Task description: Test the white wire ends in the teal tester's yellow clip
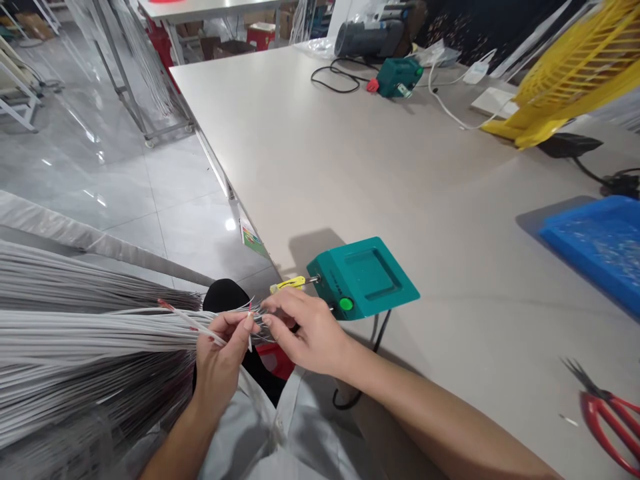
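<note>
My left hand is closed, with thumb and fingertips pinching a white cable whose stripped end shows red. It sits at the end of a thick bundle of white cables coming in from the left. Close beside it, my right hand has its thumb and forefinger curled around thin wire ends; the exact contact is hard to make out. Just beyond my hands, a green machine with a round green button stands at the table edge. A yellow-handled tool is at its metal shaft.
Red-handled scissors lie at the table's right front, near a blue tray of small scraps. A yellow fan stands at the back right. Farther back are a second green device and cords. A wheeled metal rack stands left.
</note>
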A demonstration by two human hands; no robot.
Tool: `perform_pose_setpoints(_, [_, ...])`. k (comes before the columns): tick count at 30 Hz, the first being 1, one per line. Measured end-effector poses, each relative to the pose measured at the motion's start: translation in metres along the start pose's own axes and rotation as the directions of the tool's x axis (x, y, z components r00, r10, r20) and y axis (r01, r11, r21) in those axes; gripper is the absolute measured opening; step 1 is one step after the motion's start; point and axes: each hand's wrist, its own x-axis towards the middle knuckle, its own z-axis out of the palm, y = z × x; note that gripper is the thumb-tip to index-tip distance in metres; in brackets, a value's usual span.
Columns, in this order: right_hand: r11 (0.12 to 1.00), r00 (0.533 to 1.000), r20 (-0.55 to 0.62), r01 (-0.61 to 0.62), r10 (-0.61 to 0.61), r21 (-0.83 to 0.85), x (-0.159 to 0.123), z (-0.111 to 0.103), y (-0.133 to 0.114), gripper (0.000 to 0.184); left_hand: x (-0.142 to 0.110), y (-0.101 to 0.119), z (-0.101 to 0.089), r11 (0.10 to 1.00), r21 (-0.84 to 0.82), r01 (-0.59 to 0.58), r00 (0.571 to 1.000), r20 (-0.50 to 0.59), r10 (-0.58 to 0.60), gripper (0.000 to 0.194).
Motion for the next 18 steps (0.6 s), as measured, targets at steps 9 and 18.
perform_pose_setpoints(9, [0.979, 0.976, 0.096, 0.2, -0.194, -0.05, 0.003, 0.0, 0.007, 0.023, 0.001, 0.0, 0.004, 0.991, 0.13, -0.005, 0.989, 0.146, -0.014, 0.011])
perform_pose_setpoints(18, [0.858, 0.959, 0.075, 0.279, -0.274, -0.431, 0.003, -0.013, -0.004, 0.024, 0.007, -0.002, 0.004, 0.995, 0.078, 0.064, 0.998, 0.021, -0.066, 0.014])
